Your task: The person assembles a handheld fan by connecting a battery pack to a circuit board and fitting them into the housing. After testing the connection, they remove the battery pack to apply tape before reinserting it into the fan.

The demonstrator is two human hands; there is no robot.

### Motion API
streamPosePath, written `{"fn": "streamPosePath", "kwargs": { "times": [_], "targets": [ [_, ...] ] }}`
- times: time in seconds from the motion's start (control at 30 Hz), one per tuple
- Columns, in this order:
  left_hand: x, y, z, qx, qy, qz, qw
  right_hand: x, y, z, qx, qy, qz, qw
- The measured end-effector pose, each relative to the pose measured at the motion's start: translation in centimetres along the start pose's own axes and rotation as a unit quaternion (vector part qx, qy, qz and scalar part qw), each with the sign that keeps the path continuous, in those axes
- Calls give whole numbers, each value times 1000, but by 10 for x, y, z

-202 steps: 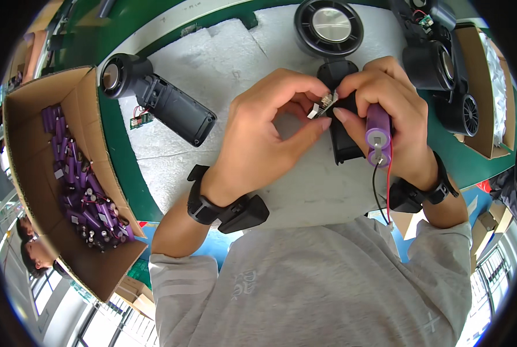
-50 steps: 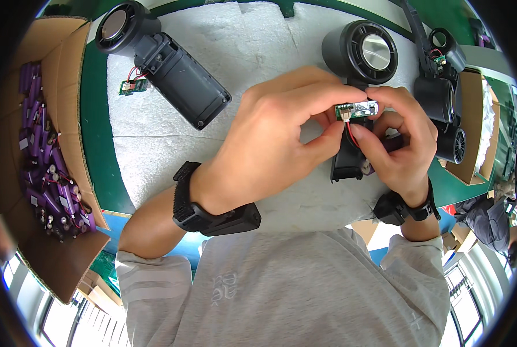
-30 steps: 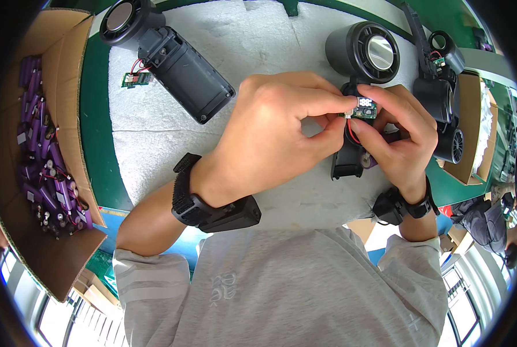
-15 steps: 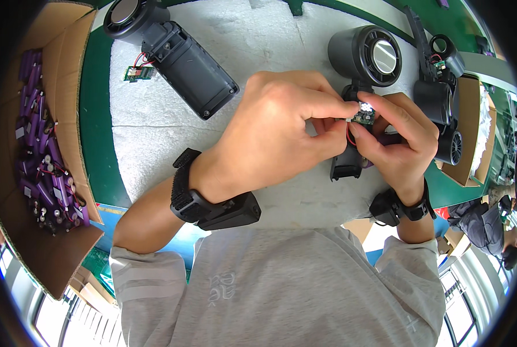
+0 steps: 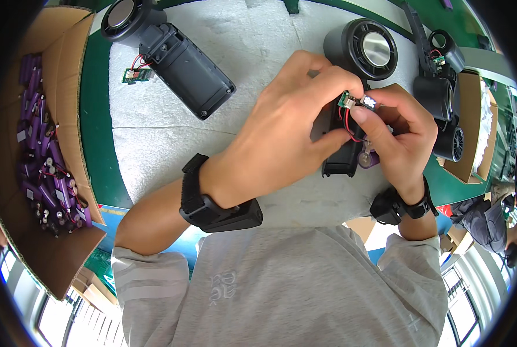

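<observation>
My right hand point(image 5: 402, 130) pinches a small green circuit board point(image 5: 347, 100) between thumb and fingers. The board has a white marked display part point(image 5: 369, 102) and a metal connector, and red wires point(image 5: 347, 122) run down from it. Over the same spot, my left hand point(image 5: 290, 118) has its thumb and index finger apart. Its index fingertip is by the board's upper edge; the other fingers are mostly hidden. Beneath both hands lies a black handheld fan point(image 5: 377, 49) with an open handle housing point(image 5: 339, 165). A purple battery cell point(image 5: 367, 158) shows beside the housing, below my right thumb.
Another black fan point(image 5: 192, 72) lies at upper left with a wired green board point(image 5: 137, 75) beside it. Far left stands a cardboard box point(image 5: 67, 110) of purple battery cells. More black fans point(image 5: 435, 95) and a cardboard box point(image 5: 472, 127) are at right. White foam point(image 5: 154, 127) covers the table.
My left thumb has come off the board and moved down and apart from the index finger. The board has tilted in my right hand, showing its connector and wires. The fan shifted slightly.
</observation>
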State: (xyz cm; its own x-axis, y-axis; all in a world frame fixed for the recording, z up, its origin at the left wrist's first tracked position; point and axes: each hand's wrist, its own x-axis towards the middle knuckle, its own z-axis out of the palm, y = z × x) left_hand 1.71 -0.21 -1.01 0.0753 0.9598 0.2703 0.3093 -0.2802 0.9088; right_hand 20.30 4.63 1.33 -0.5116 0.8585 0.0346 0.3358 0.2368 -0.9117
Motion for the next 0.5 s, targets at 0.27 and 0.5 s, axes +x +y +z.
{"fn": "streamPosePath", "kwargs": {
  "times": [0.27,0.5],
  "targets": [
    [-2,-2,6,-5,3,-24,1000,5,7,0,-33,38,-78,996],
    [-2,-1,3,-20,-15,-28,999,6,-4,-6,-28,17,4,999]
  ]
}}
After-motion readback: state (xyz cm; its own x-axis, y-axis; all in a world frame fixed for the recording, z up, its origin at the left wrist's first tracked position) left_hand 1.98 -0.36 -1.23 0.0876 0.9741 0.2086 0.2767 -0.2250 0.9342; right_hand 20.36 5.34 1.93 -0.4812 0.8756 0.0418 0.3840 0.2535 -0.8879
